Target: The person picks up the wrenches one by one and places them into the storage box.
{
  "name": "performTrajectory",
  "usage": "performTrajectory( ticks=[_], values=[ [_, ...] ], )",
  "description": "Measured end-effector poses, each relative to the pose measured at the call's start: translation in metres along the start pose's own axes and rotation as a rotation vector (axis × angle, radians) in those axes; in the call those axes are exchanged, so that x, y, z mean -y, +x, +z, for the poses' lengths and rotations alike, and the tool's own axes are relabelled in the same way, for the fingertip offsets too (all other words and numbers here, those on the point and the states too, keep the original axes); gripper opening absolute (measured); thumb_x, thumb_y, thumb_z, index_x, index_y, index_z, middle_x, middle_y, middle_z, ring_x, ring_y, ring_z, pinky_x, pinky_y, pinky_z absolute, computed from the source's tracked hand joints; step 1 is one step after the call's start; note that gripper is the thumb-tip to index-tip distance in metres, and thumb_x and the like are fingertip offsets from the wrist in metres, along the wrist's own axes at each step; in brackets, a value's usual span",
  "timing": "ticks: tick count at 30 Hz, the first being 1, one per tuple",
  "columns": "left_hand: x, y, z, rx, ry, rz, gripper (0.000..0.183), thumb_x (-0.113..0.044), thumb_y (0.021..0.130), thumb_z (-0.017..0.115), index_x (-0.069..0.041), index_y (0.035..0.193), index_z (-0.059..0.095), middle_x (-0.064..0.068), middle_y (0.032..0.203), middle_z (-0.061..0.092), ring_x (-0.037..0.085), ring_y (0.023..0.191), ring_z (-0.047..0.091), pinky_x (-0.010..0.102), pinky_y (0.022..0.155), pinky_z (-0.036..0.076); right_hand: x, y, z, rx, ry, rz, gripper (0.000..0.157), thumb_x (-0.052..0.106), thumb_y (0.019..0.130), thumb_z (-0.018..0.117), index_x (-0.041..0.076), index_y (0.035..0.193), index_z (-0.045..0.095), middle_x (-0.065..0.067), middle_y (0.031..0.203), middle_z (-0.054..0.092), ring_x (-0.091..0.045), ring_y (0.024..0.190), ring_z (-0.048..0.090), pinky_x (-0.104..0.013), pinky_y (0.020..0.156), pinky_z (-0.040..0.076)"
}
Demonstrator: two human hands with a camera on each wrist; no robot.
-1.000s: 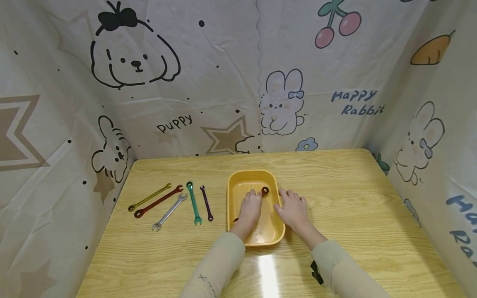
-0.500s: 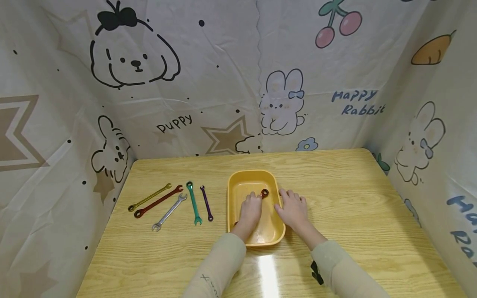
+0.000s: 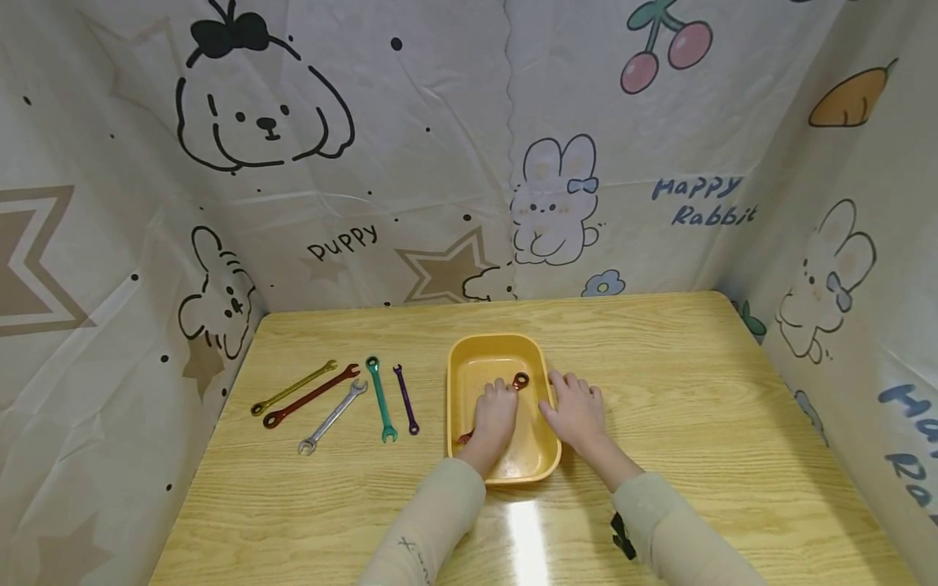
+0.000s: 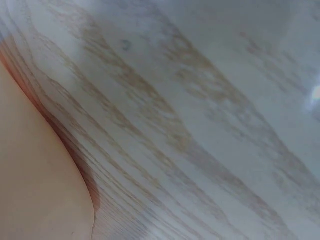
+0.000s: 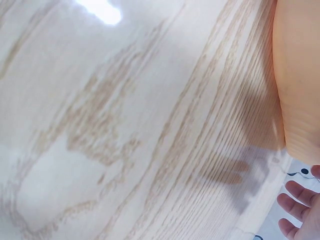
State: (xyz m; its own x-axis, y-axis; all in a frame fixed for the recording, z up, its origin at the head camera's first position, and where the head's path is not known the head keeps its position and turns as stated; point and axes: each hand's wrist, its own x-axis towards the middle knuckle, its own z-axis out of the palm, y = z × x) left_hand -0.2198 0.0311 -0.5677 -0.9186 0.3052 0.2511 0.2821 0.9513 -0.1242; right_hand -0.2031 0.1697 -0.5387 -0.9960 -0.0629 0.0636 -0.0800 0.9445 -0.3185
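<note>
My left hand [image 3: 495, 413] is down inside the yellow tray [image 3: 502, 342], its fingers curled over a red wrench [image 3: 521, 381]. The wrench lies slantwise, ring end toward the upper right and the other end [image 3: 465, 438] by the tray's left wall; the hand hides its middle. At the tray's right rim rests my right hand [image 3: 576, 410], fingers spread and fairly straight, thumb over the edge. Fingertips [image 5: 295, 200] of that hand show at the lower right of the right wrist view. The left wrist view has mostly the wood-grain tabletop [image 4: 175, 125].
Left of the tray lie several wrenches: a yellow one [image 3: 295, 388], a longer red one [image 3: 312, 396], a silver one [image 3: 333, 417], a green one [image 3: 380, 399] and a small purple one [image 3: 406, 400]. A printed cloth [image 3: 440, 163] walls in the table [image 3: 659, 366] at the back and sides.
My left hand has shifted very slightly to the right, and more of the wrench's lower left end shows. The right hand and the wrenches on the table have stayed put.
</note>
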Motion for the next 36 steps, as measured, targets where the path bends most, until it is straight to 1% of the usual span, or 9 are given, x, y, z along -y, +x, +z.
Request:
performTrajectory(
  ticks=[11, 13, 17, 21, 24, 32, 36],
  values=[
    [-0.0014, -0.0015, -0.0022, 0.026, 0.021, 0.0, 0.015, -0.013, 0.088, 0.057, -0.01, 0.096, 0.069, 0.005, 0.081, 0.055, 0.017, 0.074, 0.057, 0.023, 0.05, 0.048, 0.0002, -0.0007, 0.0, 0.013, -0.004, 0.005, 0.049, 0.035, 0.085, 0.052, 0.012, 0.128, 0.047, -0.016, 0.116, 0.053, -0.035, 0.107, 0.048, -0.053, 0.09, 0.032],
    [-0.0016, -0.0017, -0.0027, 0.023, 0.026, 0.0, 0.016, -0.013, 0.088, 0.056, -0.01, 0.096, 0.069, 0.005, 0.081, 0.055, 0.017, 0.073, 0.056, 0.023, 0.05, 0.048, 0.0003, -0.0007, -0.0001, 0.014, -0.005, 0.005, 0.049, 0.035, 0.086, 0.052, 0.012, 0.128, 0.047, -0.016, 0.116, 0.052, -0.035, 0.107, 0.048, -0.053, 0.09, 0.032],
    [-0.0023, -0.0019, -0.0034, -0.006, 0.032, -0.003, 0.015, -0.014, 0.088, 0.055, -0.01, 0.093, 0.069, 0.004, 0.079, 0.054, 0.016, 0.071, 0.055, 0.023, 0.049, 0.047, 0.0007, -0.0006, -0.0004, 0.016, -0.003, 0.007, 0.049, 0.035, 0.086, 0.052, 0.012, 0.128, 0.047, -0.016, 0.116, 0.052, -0.035, 0.107, 0.048, -0.053, 0.089, 0.031],
    [-0.0021, -0.0016, -0.0035, 0.002, 0.041, -0.001, 0.016, -0.015, 0.088, 0.055, -0.01, 0.092, 0.07, 0.003, 0.078, 0.054, 0.016, 0.07, 0.055, 0.025, 0.053, 0.047, 0.0003, -0.0002, 0.0, 0.016, -0.003, 0.008, 0.049, 0.035, 0.086, 0.052, 0.012, 0.128, 0.047, -0.016, 0.116, 0.052, -0.035, 0.107, 0.047, -0.053, 0.09, 0.031],
    [-0.0016, -0.0013, -0.0032, 0.022, 0.05, 0.005, 0.018, -0.015, 0.089, 0.054, -0.011, 0.095, 0.07, 0.003, 0.078, 0.054, 0.016, 0.07, 0.055, 0.028, 0.056, 0.046, 0.0001, 0.0001, 0.0006, 0.016, -0.001, 0.008, 0.049, 0.035, 0.086, 0.052, 0.011, 0.128, 0.046, -0.016, 0.116, 0.052, -0.035, 0.107, 0.047, -0.053, 0.09, 0.031],
    [-0.0003, -0.0014, -0.0017, 0.018, 0.065, 0.018, 0.018, -0.016, 0.089, 0.055, -0.011, 0.096, 0.07, 0.002, 0.077, 0.054, 0.016, 0.07, 0.055, 0.028, 0.057, 0.045, 0.0, 0.0002, 0.001, 0.02, 0.003, 0.014, 0.049, 0.035, 0.086, 0.052, 0.012, 0.128, 0.046, -0.016, 0.117, 0.052, -0.035, 0.108, 0.047, -0.054, 0.091, 0.03],
    [0.0003, -0.0009, -0.0029, 0.049, 0.049, 0.02, 0.019, -0.019, 0.088, 0.056, -0.01, 0.099, 0.069, 0.002, 0.08, 0.055, 0.016, 0.073, 0.055, 0.031, 0.062, 0.047, 0.0, 0.0007, 0.0014, 0.016, 0.003, 0.012, 0.049, 0.035, 0.086, 0.053, 0.011, 0.128, 0.046, -0.016, 0.116, 0.052, -0.035, 0.108, 0.047, -0.054, 0.091, 0.03]
  ],
)
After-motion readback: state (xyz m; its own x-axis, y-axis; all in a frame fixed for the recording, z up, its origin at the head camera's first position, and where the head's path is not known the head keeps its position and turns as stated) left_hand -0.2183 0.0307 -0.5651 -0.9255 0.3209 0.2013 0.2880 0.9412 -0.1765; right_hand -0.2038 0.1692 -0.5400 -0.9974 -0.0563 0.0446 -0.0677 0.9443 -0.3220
